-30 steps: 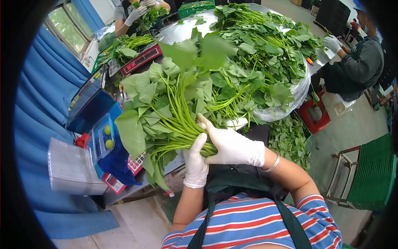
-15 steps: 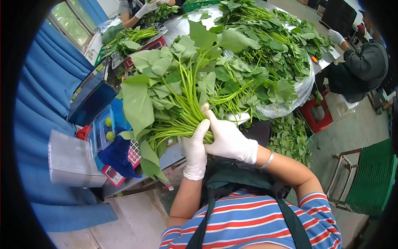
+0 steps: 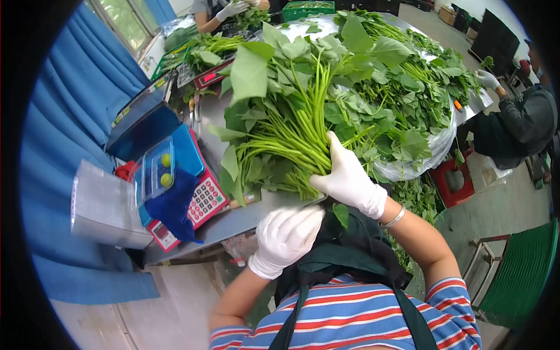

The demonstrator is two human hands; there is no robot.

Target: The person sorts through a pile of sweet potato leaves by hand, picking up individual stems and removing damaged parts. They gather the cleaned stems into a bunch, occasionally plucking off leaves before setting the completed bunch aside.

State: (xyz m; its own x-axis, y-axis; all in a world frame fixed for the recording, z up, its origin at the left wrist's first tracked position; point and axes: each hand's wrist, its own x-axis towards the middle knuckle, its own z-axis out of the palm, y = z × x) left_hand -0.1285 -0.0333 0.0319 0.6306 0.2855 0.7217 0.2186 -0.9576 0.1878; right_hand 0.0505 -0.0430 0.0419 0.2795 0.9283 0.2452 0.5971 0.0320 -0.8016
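Observation:
A thick bunch of leafy greens (image 3: 297, 131) with long green stems is in my gloved right hand (image 3: 350, 181), whose thumb and fingers wrap round the stem ends. Its broad leaves fan out to the left and upward over the metal table. Lower and to the left, apart from the bunch, is my gloved left hand (image 3: 289, 236). Its fingers lie close together and bent, their edges smeared by motion. A single green leaf (image 3: 341, 216) shows just below my right hand, against the dark apron.
A pink scale (image 3: 205, 201) with a blue cloth (image 3: 174, 210) and a clear plastic box (image 3: 157, 169) stands at left. A large heap of greens (image 3: 402, 87) covers the table's far right. Gloved co-workers stand beyond. A red stool (image 3: 458, 184) is at right.
My left hand has come off the stems and moved down. My right hand keeps hold of the bunch, which has shifted right in view. A loose leaf now shows below it.

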